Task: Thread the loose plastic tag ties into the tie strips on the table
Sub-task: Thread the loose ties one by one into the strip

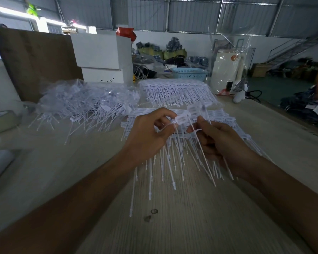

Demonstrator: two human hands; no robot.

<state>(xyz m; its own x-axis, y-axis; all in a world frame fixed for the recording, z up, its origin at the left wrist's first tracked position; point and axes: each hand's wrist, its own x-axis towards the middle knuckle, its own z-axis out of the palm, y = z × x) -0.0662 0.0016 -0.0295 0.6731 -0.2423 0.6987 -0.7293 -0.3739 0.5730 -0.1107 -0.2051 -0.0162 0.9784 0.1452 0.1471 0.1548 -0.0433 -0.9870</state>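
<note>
Desk, near: pale wood-grain top; two small dark specks lie on the near middle.

Left hand, middle: fingers curled, thumb and forefinger pinching the white head of a loose tag tie. The tie's thin tail runs down toward the near edge, so its long axis lies near-to-far.

Right hand, just right of the left: grip clamped on the tail of a second tie, whose head stands up at the far side between the two hands. Whether either tail has entered a slot cannot be told; the picture is blurred there.

Tie strips, directly under and just beyond both hands: flat white bands lying left-to-right, tails of threaded ties hanging toward the near side. Judgement: the coming move turns on bringing the held ties across to the strip's slots, which lie just far of the grip; both hands are about equally near, and the hanging tails crowd the approach.

Far left: heap of loose ties, partly in clear plastic bags. Far middle: stack of finished strips. Beyond: white box, blue basket.
</note>
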